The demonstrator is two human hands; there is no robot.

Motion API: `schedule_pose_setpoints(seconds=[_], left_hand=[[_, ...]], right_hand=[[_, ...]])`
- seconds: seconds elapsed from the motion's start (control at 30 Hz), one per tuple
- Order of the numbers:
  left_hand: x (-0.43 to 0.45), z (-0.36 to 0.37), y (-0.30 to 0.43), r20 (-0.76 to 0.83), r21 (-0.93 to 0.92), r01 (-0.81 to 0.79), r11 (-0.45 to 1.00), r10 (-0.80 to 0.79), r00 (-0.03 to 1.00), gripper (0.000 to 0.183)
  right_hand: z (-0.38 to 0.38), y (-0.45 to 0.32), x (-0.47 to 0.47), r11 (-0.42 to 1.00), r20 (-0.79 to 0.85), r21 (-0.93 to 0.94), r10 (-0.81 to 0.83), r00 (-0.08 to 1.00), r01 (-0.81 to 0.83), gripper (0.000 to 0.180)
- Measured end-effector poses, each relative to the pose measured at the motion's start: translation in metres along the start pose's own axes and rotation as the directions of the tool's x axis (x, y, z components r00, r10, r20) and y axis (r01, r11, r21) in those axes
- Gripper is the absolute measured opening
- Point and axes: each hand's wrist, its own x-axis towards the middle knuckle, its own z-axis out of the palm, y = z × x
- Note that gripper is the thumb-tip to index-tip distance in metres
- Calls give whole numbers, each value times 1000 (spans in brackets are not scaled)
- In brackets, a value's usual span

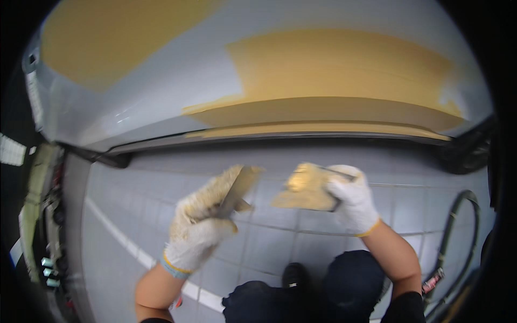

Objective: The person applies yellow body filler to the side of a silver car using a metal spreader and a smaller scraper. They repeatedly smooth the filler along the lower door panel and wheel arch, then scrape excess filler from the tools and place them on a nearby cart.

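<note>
My left hand (198,220), in a white knit glove stained with yellowish paste, is closed around a spreader blade (234,194) held at a tilt. To its right, my gloved right hand (353,198) grips a flat putty spreader (311,202) loaded with a lump of yellow body filler (299,177). The two tools are apart, and both are somewhat blurred. Beyond the hands stretches a silver-grey car body side (194,72), with a large patch of yellow filler (343,64) above the sill and another at the upper left.
A dark sill edge (299,136) runs across the car's bottom, with a wheel (468,153) at the right. A looped hose (446,238) lies on the grey tiled floor (266,242) at the right. Shelving or equipment (52,214) stands at the far left. My knees are at the bottom.
</note>
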Motion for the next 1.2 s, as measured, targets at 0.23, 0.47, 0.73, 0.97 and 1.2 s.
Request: schedule_pose_setpoints(seconds=[0.23,0.47,0.73,0.97,1.2], left_hand=[[25,90,-16,140,611,-281,740,249,958,69],[104,146,-5,-165,954,-107,280,787,595,67],[130,211,0,-209,958,-53,281,815,541,59],[122,233,17,-248,959,2,282,837,488,61],[121,278,25,-195,962,-34,270,771,607,63]], right_hand=[[-22,-70,-49,999,18,28,17,1000,-18,28],[-103,-111,-102,998,-155,16,-60,986,63,32],[-196,-135,-128,994,-137,65,-78,988,87,39],[-216,-146,-136,980,-87,191,-42,995,58,37],[-232,-153,-150,973,-92,212,-74,993,92,36]])
